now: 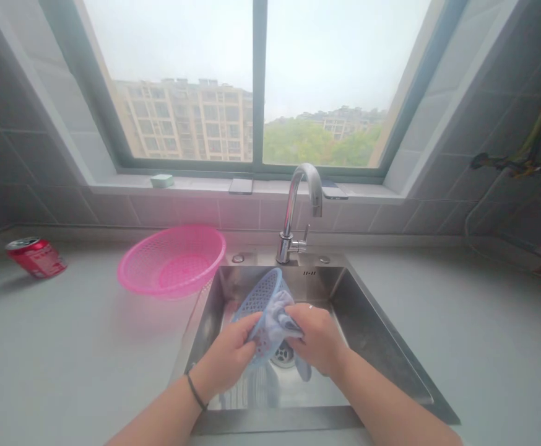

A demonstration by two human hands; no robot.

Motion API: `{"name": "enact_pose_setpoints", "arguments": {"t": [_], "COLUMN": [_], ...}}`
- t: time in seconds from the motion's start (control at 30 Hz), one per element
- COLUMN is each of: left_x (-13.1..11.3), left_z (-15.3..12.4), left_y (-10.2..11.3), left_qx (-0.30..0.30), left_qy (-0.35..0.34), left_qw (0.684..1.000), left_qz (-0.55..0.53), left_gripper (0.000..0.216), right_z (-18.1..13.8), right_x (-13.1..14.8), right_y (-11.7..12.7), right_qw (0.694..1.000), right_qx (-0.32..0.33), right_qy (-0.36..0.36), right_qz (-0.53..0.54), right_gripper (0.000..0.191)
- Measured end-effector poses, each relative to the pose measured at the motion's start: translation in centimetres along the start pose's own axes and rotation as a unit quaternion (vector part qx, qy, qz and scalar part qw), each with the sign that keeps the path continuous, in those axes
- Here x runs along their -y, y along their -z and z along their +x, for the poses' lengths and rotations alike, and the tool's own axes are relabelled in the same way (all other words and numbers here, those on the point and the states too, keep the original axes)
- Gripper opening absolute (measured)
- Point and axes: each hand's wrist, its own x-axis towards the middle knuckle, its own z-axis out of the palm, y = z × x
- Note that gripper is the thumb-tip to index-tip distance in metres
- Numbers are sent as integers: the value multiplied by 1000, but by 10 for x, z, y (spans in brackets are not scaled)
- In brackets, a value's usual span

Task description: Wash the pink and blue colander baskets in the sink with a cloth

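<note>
Holding a blue perforated plastic basket point(260, 303) up over the middle of the sink point(364, 316), I have a pale blue cloth point(276, 323) bunched against its mesh. My left hand point(226, 356) is curled around the basket's lower edge, fingers and thumb closing on the plastic. My right hand point(314, 337) is clenched on the cloth, pressing it into the basket, and a loose end of the cloth hangs down toward the drain point(282, 355) in the sink floor.

The upper part of the basket shows bare beside the cloth, while the rest is hidden by the cloth and my hands. I can't tell from here whether the mesh is clean or wet. No water is visibly running from the chrome faucet point(298, 210) at the back of the sink.

Left of the sink, a pink plastic basket point(173, 260) sits on the desk point(66, 353), almost at the sink's edge, with neither hand on it. Farther left along the desk from the sink, a red can point(36, 257) lies on its side.
</note>
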Motion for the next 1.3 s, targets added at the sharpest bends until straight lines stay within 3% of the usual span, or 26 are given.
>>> {"name": "enact_pose_setpoints", "arguments": {"t": [0.1,0.23,0.4,0.57,0.7,0.77,0.93,1.0,1.1,1.23,1.3], "left_x": [2,1,1,-1,-3,-4,-7,-7,-6,-10,-14], "left_z": [0,-1,-2,-2,-3,-3,-2,-3,-4,-2,-1], "left_y": [0,4,6,4,3,3,4,4,4,5,7], "left_qx": [-2,-7,18,9,29,38,4,13,41,19,23], "left_qy": [-3,-13,4,-18,1,6,-19,-21,-9,-32,-35], "left_qw": [1000,1000,1000,999,999,998,1000,1000,999,999,999], "left_qz": [-10,-7,-12,-25,-39,-51,-20,-15,-24,-19,11], "left_gripper": [60,53,55,48,54,55,49,48,53,53,50], "right_z": [1,3,5,2,5,5,6,7,9,10,10], "right_x": [3,7,4,10,2,4,17,11,2,13,15], "right_y": [1,1,5,-1,1,-1,-8,-5,1,-1,-3], "right_qw": [1000,997,997,996,998,997,995,995,993,992,989], "right_qx": [-18,-4,-36,28,-42,-47,-27,-52,-80,-44,-32], "right_qy": [-15,65,-16,82,-5,-23,86,67,-24,108,139], "right_qz": [-20,-30,-60,-34,-41,-60,-52,-48,-77,-52,-29], "right_gripper": [8,12,12,7,14,15,15,17,18,14,12]}}
